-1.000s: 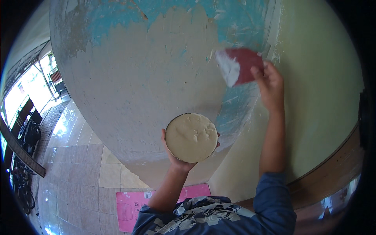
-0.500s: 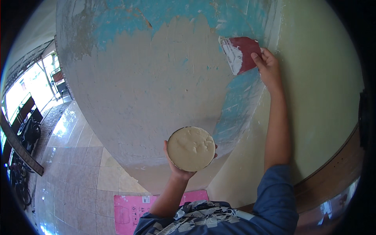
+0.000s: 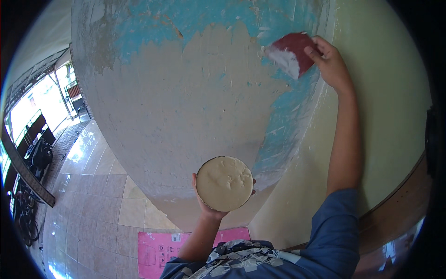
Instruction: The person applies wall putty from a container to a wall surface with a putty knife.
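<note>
My left hand (image 3: pixel 209 210) is closed around a round tub of cream-coloured putty (image 3: pixel 225 183), held low in front of the wall with its full top facing up. The fingertips show at the tub's right rim. High on the right, my right hand (image 3: pixel 331 60) grips a dark red putty scraper (image 3: pixel 301 48) by its edge. White putty smears the lower left of the scraper's face, which is slightly blurred. The scraper is at the wall (image 3: pixel 186 102), over turquoise paint beside a broad grey-beige putty coat; whether its edge touches I cannot tell.
A pale green wall (image 3: pixel 385 93) meets the worked wall at a corner on the right. Below lie a pink cardboard sheet (image 3: pixel 148 251) and a tiled floor (image 3: pixel 97 200). Motorbikes (image 3: pixel 39 156) stand at the far left by a bright opening. Brown wood (image 3: pixel 399 190) runs along the lower right.
My right hand and the scraper have moved up and to the right, and the scraper has tilted. A strip of putty now shows where it was. The tub sits slightly lower in view.
</note>
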Demonstrator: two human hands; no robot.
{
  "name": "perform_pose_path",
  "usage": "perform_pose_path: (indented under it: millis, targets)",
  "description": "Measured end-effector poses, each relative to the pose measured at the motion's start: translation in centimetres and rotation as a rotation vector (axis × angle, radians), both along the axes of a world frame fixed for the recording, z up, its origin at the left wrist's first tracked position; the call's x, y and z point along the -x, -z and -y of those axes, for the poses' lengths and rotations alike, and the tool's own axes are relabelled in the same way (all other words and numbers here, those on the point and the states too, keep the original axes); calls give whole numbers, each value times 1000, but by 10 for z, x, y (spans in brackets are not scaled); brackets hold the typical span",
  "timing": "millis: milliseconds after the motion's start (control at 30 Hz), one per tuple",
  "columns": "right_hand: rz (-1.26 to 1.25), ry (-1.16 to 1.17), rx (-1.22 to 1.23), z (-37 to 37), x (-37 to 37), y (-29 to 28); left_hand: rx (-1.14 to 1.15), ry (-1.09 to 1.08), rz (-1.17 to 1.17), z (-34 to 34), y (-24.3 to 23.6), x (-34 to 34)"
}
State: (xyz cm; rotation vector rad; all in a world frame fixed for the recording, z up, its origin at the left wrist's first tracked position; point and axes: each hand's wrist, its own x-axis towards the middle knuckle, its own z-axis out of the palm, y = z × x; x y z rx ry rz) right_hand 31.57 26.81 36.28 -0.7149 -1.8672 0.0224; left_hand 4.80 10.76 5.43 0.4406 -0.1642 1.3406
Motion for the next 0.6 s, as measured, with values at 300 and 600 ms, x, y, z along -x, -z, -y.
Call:
perform_pose_path:
  millis: [300, 600]
  targets:
    - [88, 142, -66, 13, 7, -38, 34, -20, 10, 7, 4, 3]
    - [179, 234, -211, 10, -1, -57, 44, -61, 10, 9, 7, 3]
